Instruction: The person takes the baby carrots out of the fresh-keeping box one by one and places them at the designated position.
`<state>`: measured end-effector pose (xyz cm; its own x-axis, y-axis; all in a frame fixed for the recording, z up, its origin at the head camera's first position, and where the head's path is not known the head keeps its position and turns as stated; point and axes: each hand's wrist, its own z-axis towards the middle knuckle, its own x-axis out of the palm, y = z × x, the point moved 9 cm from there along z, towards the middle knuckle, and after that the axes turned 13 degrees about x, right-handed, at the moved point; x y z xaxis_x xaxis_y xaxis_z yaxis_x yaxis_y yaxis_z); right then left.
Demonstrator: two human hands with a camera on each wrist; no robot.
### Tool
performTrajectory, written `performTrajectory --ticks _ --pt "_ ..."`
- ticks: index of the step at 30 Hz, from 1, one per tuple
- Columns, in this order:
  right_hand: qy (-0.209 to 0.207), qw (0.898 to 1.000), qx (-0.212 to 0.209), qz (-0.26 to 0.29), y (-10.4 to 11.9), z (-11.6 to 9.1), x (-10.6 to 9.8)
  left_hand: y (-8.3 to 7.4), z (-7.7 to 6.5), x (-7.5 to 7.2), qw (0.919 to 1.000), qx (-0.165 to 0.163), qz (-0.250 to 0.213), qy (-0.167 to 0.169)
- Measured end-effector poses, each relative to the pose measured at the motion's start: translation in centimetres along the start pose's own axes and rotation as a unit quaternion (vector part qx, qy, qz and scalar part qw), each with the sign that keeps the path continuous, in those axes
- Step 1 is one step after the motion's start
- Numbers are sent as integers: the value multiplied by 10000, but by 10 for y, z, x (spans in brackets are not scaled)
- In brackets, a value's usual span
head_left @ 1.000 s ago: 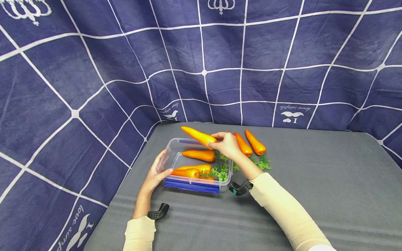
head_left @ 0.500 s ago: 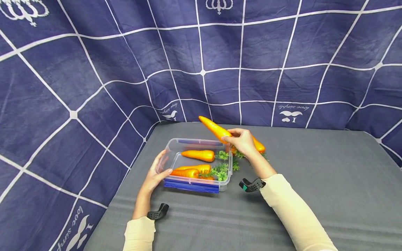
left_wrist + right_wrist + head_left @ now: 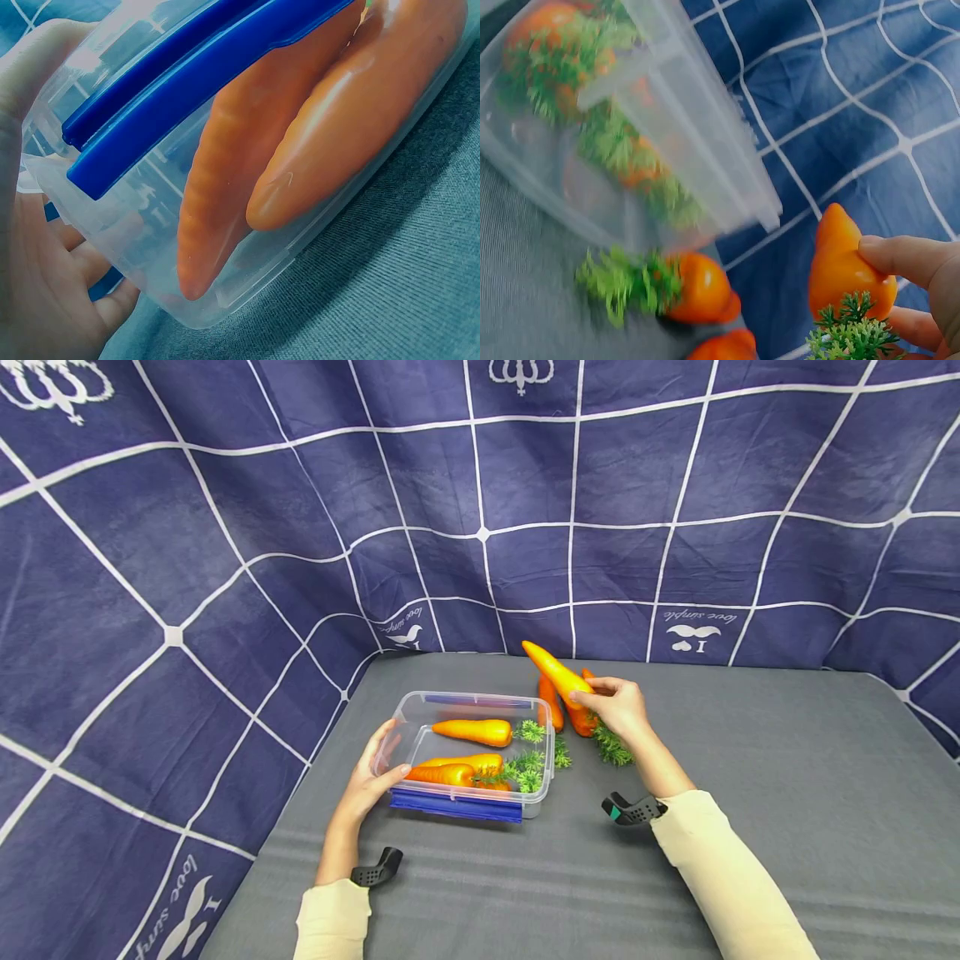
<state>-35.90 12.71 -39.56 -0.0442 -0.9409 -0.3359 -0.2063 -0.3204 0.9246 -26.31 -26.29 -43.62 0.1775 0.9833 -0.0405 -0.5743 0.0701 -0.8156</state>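
Note:
My right hand [image 3: 624, 708] pinches an orange carrot [image 3: 553, 671] near its leafy end. It is raised over the carrots at the container's right, its tip pointing up and to the left. In the right wrist view, thumb and fingers hold this carrot [image 3: 847, 270] from either side, with its green leaves below. My left hand [image 3: 369, 781] grips the left end of a clear plastic food container [image 3: 542, 727], thumb at the front rim. Several carrots lie inside, one carrot [image 3: 472, 732] towards the back and others by the front wall. Blue clips [image 3: 180, 105] show in the left wrist view.
Beside the container's right wall lies a carrot [image 3: 550, 703] on the grey cloth [image 3: 465, 885]. Another carrot [image 3: 581, 720] is partly hidden by the held one, with green leaves [image 3: 613, 747] nearby. A blue curtain with white lines [image 3: 615, 560] rises behind and to the left.
My right hand has moved to the right with its carrot, from above the container to over the carrots beside it. My left hand and the container have stayed in place.

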Motion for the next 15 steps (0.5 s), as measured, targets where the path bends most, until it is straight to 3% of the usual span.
performTrajectory --ticks 15 --pt "-773 9953 577 127 -47 4 -64 1 0 0 10000 -53 -1 -28"
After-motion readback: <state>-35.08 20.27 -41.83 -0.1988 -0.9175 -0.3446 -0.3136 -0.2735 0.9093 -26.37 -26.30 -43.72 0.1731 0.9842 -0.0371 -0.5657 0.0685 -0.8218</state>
